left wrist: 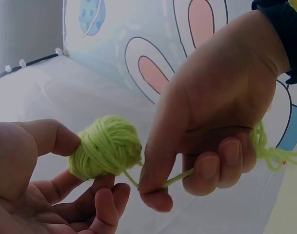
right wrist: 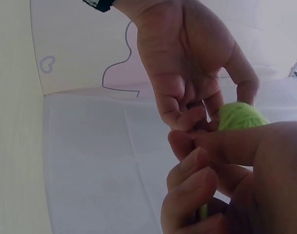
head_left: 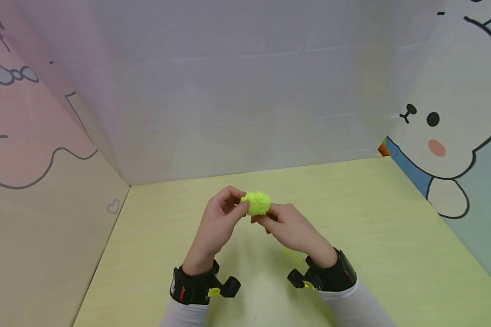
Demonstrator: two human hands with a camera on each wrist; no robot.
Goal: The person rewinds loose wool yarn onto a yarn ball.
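A small ball of neon yellow-green yarn (head_left: 257, 203) is held up above the table by my left hand (head_left: 219, 218), thumb on one side and fingers beneath. In the left wrist view, a strand runs from the yarn ball (left wrist: 107, 147) to my right hand (left wrist: 211, 112), which pinches it between thumb and index finger. The strand passes on through the curled fingers of that hand, and loose loops of yarn (left wrist: 267, 151) hang out behind it. From the right wrist, the ball (right wrist: 241, 115) is partly hidden behind my right hand (right wrist: 265, 165).
Below the hands is a pale yellow table (head_left: 147, 254). A loose tangle of yarn (head_left: 295, 256) shows beneath the right wrist. A whitish back panel (head_left: 245, 100) and side panels with cartoon drawings (head_left: 454, 113) enclose the table. Each wrist wears a black strap (head_left: 194, 286) with a camera.
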